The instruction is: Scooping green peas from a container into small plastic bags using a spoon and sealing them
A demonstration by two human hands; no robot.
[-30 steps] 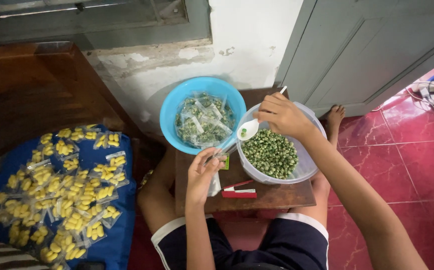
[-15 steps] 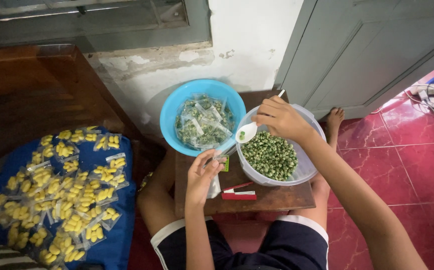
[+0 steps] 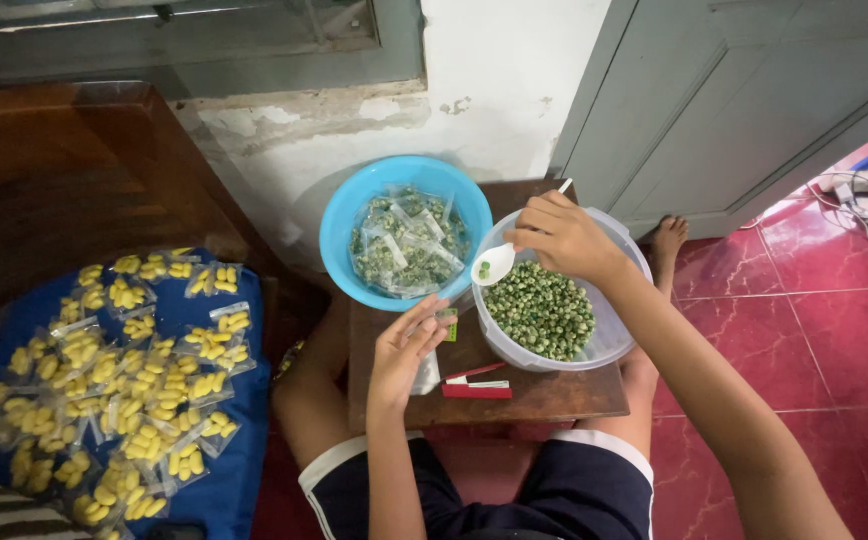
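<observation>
My right hand pinches the handle of a white spoon, which carries a few green peas over the rim of the clear bowl full of peas. My left hand holds a small clear bag with loosely curled fingers, just beside the blue bowl of filled bags. I think the peas can roll off if the spoon tilts, or miss the narrow bag opening and scatter on the wooden surface, near the red and white tool.
</observation>
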